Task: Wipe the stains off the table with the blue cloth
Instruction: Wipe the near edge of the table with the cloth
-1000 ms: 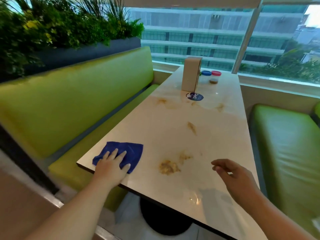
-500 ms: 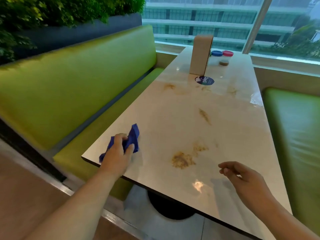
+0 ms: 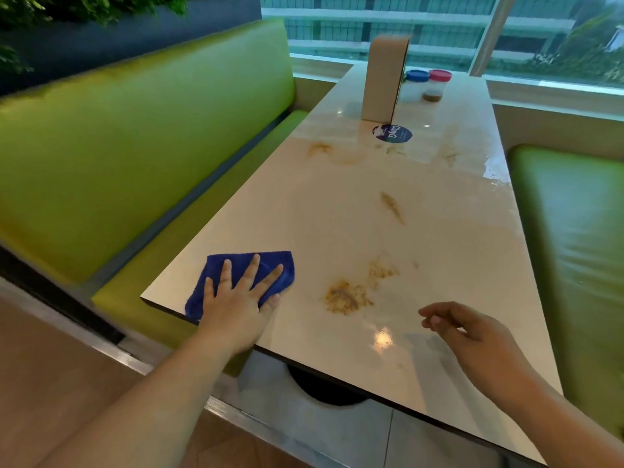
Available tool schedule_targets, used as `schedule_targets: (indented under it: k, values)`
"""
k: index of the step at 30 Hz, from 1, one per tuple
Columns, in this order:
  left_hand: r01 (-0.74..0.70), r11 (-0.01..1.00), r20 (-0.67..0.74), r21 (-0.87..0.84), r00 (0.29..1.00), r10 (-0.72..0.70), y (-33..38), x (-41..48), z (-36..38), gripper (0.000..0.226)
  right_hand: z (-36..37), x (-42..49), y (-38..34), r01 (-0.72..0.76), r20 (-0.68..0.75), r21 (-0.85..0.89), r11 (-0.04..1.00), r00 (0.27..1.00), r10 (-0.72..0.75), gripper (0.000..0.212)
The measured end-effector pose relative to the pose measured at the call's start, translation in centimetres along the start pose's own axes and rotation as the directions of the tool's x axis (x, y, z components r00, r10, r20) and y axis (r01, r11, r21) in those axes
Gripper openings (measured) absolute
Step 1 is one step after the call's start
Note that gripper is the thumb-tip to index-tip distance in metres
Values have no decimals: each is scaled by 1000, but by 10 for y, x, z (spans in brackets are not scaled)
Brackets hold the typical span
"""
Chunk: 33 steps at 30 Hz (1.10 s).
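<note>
At near corner of table [image 3: 337,224], blue cloth [image 3: 241,262], bunched moments ago, now flat under left hand [image 3: 236,300], fingers splayed, pressing; right hand [image 3: 472,332] hovers loosely curled, empty; stains [image 3: 346,297] untouched; wiping looks imminent.

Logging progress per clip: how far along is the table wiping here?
Done: nothing visibly; no stain looks wiped. In hand: the left hand presses flat on the blue cloth at the near-left corner of the pale table; the right hand hovers empty. Left: the large brown stain beside the cloth, the mid-table brown streak, the far smears.
</note>
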State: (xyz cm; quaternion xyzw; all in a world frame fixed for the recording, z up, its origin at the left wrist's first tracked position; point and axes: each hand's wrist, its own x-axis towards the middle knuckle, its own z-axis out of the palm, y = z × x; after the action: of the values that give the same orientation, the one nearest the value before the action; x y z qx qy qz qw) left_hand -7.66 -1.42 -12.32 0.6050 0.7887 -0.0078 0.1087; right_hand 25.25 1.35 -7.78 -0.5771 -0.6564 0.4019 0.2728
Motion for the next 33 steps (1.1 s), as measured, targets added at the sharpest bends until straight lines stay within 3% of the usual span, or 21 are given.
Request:
schedule_targets:
  k: [4, 9, 14, 19, 24, 26, 29, 31, 33]
  values:
    - [61, 997, -37, -45, 997, -63, 8, 7, -3, 52, -13, -1, 24, 45, -34, -260, 965, 998, -56, 18]
    - [-135, 989, -57, -53, 990, 132, 27, -20, 13, 67, -28, -2, 42, -8, -129, -495, 869, 990, -64, 30]
    - [9, 996, -64, -87, 998, -15, 38, -2, 7, 51, -42, 6, 51, -68, -89, -674, 736, 996, 11, 50]
    - [-182, 982, -48, -56, 983, 179, 62, -29, 19, 70, -41, 6, 57, -98, -45, -695, 713, 995, 92, 53]
    - [4, 995, -66, -103, 998, -11, 56, -4, 8, 52, -43, 9, 57, -96, -31, -734, 672, 994, 108, 54]
    - [-28, 995, -67, -94, 997, 22, 68, -9, 9, 52, -42, 9, 57, -94, -30, -742, 664, 994, 107, 54]
    - [-203, 977, -55, -62, 978, 200, 74, -23, 15, 62, -41, 8, 57, -93, -38, -748, 657, 994, 98, 54]
    - [-191, 979, -75, -72, 980, 185, 66, -16, 13, 57, -43, 9, 56, -88, -33, -756, 649, 995, 96, 54]
    - [-92, 990, -114, -106, 990, 80, 60, -4, 9, 51, -44, 9, 55, -85, -31, -762, 642, 995, 95, 54]
